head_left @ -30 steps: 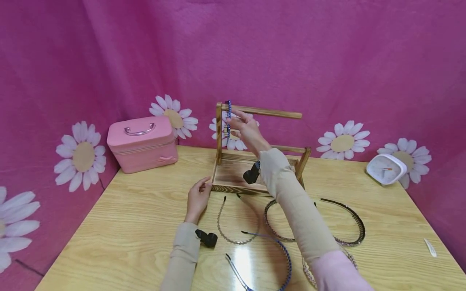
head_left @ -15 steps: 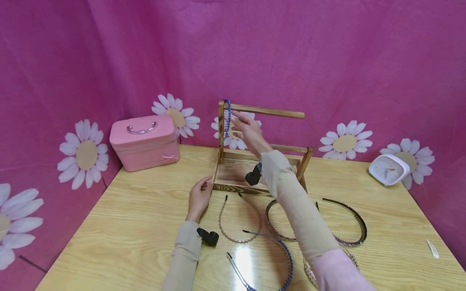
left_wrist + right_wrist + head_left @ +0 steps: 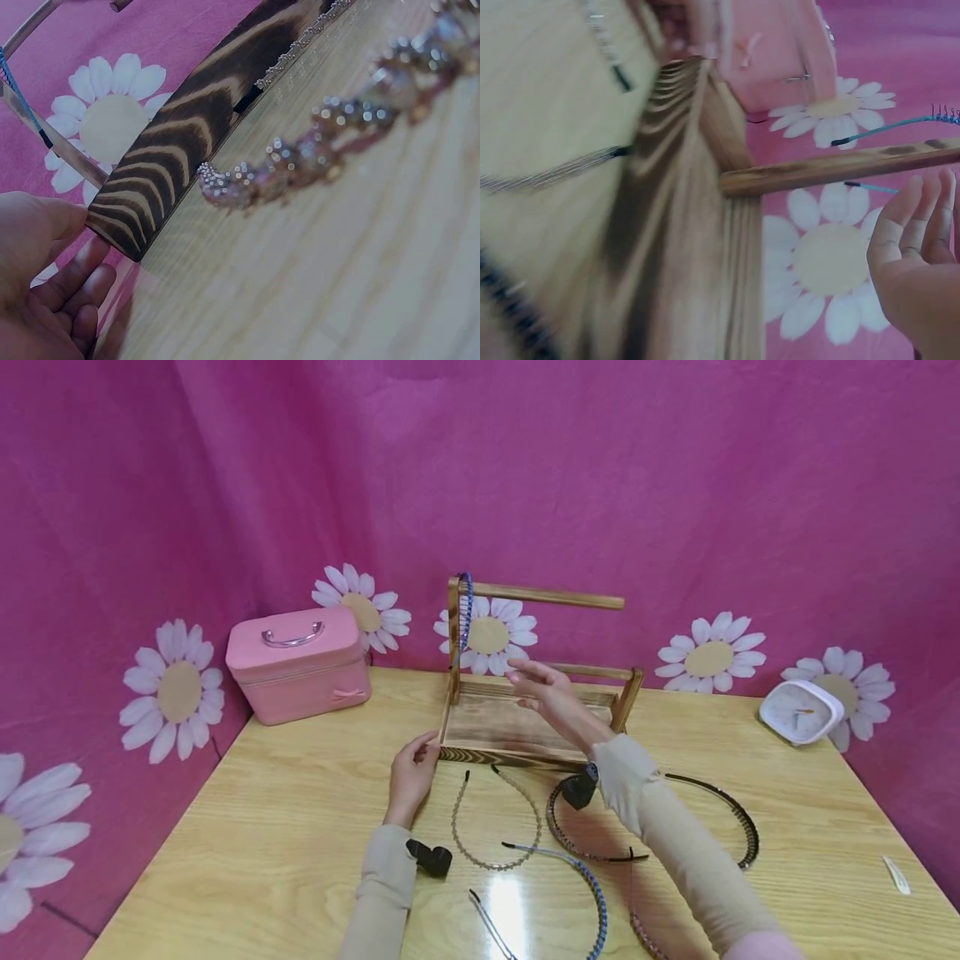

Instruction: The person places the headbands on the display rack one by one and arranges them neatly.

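A wooden rack (image 3: pixel 480 757) with a tray base and two rails stands at the back of the table. A blue beaded headband (image 3: pixel 467 620) hangs on its upper rail, against the left post. My left hand (image 3: pixel 413 777) pinches the tray's front left corner, thumb and fingers (image 3: pixel 84 277) around it in the left wrist view. My right hand (image 3: pixel 553 697) is in the air over the tray with fingers loosely extended and nothing in them. On the table in front lie a thin beaded headband (image 3: pixel 495 866), another blue headband (image 3: pixel 597 893) and dark beaded headbands (image 3: pixel 577 850).
A pink zippered case (image 3: pixel 300 668) stands at the back left. At the back right sit a white clock (image 3: pixel 799 713) and, nearer, a white hair clip (image 3: pixel 896 875). A pinkish headband (image 3: pixel 642 932) lies partly under my right forearm. Pink flowered cloth hangs behind.
My right hand has let go of the blue headband, leaving it hanging on the upper rail, and has moved down and to the right. The left hand stays at the rack's corner.
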Available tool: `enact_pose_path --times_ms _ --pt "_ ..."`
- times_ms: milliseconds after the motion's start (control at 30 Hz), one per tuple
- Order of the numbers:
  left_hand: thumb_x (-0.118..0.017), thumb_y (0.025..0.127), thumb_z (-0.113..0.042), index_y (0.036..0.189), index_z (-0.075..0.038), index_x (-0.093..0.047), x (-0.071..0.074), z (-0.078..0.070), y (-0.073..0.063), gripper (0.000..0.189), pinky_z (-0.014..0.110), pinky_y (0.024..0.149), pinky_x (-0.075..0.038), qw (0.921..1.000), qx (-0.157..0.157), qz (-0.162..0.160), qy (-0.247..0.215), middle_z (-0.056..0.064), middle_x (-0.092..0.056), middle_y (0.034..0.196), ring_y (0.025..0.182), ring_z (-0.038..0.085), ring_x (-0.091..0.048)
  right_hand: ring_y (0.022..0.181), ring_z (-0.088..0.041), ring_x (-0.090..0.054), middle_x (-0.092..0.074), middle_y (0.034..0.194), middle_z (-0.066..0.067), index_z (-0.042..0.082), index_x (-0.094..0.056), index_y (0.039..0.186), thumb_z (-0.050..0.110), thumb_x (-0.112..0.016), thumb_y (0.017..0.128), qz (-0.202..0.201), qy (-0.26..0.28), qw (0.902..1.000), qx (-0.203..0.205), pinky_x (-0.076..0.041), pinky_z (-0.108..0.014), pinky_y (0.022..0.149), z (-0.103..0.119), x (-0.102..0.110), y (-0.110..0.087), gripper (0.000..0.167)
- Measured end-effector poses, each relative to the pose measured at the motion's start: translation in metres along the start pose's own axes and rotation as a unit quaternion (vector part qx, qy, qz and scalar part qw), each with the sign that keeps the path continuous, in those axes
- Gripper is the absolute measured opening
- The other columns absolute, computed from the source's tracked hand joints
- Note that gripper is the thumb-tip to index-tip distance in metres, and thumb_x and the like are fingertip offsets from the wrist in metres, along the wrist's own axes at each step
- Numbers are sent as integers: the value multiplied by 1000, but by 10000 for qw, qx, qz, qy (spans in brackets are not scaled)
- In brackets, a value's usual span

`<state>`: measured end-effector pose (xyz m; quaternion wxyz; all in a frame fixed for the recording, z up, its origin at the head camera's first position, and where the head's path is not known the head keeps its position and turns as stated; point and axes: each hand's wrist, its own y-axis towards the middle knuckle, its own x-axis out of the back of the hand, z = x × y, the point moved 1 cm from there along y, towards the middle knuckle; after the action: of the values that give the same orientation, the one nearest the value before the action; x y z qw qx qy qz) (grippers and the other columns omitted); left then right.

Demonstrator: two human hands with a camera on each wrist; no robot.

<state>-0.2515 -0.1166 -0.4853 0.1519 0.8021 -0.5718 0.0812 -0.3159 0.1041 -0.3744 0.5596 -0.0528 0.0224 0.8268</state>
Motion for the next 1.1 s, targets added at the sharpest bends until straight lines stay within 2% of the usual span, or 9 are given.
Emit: enact_pose_path --times_ms 133,300,467,567,700,800,933,1033,1100 --pt "-59 96 -12 120 -4 -69 -1 -1 -2 27 37 87 -47 9999 79 60 -19 19 -69 103 95 28 -62 86 -5 -58 -59 105 8 2 -45 141 7 -52 99 121 -179 9998 -3 -51 -19 79 -12 24 -29 43" --pt "-58 97 -13 121 -4 -68 0 -2 -3 28 35 86 -46 9998 145 142 -68 19 -68 104 95 27 -61 94 -2 -59 -59 111 10 17 -57 129 11 -54 99 71 -580 9981 -188 -51 -20 84 -26 61 -65 30" --pt "-59 96 -13 120 -4 -69 0 -3 -2 27 35 86 -46 9998 137 123 -89 19 -68 105 96 28 -61 102 0 -57 -59 117 18 19 -56 132 16 -53 100 -9 -765 9964 -356 -50 -20 88 -33 101 -105 32" --pt "-59 96 -14 120 -4 -69 1 -4 -2 28 35 86 -46 9998 146 111 -127 19 -68 105 96 28 -61 97 -2 -58 -61 114 18 27 -60 123 13 -50 102 -22 -564 9980 -269 -51 -20 84 -36 122 -127 27" --pt "-59 96 -14 121 -4 -69 2 -3 -3 28 36 86 -46 9997 201 120 -77 19 -68 105 97 29 -61 91 -2 -59 -64 111 16 31 -64 116 5 -45 102 8 -319 9995 -5 -52 -20 80 -40 145 -156 35" --pt "-58 97 -13 121 -4 -68 2 -2 -3 28 36 87 -46 9996 232 143 -64 19 -68 106 97 29 -61 89 -2 -59 -65 109 18 32 -65 115 5 -45 102 -189 -646 9977 15 -52 -19 78 -41 157 -176 36" --pt "-57 97 -13 121 -4 -68 1 -2 -1 28 38 88 -46 9997 159 157 -61 20 -67 106 98 29 -61 88 2 -59 -63 103 29 37 -64 112 11 -49 102 -705 -1995 9770 -250 -51 -20 74 -40 170 -195 31" --pt "-58 97 -14 121 -4 -68 0 -2 -1 28 38 88 -46 9998 153 134 -43 19 -68 106 98 29 -61 87 6 -59 -62 100 30 19 -67 115 7 -52 100 -818 -3056 9483 -269 -52 -22 70 -41 178 -207 24" --pt "-58 97 -14 121 -5 -68 0 -2 -2 28 38 88 -46 9996 215 155 -76 19 -68 106 99 29 -61 83 7 -58 -68 100 16 4 -67 113 -2 -53 96 -715 -3756 9240 -104 -50 -23 65 -43 182 -215 23"
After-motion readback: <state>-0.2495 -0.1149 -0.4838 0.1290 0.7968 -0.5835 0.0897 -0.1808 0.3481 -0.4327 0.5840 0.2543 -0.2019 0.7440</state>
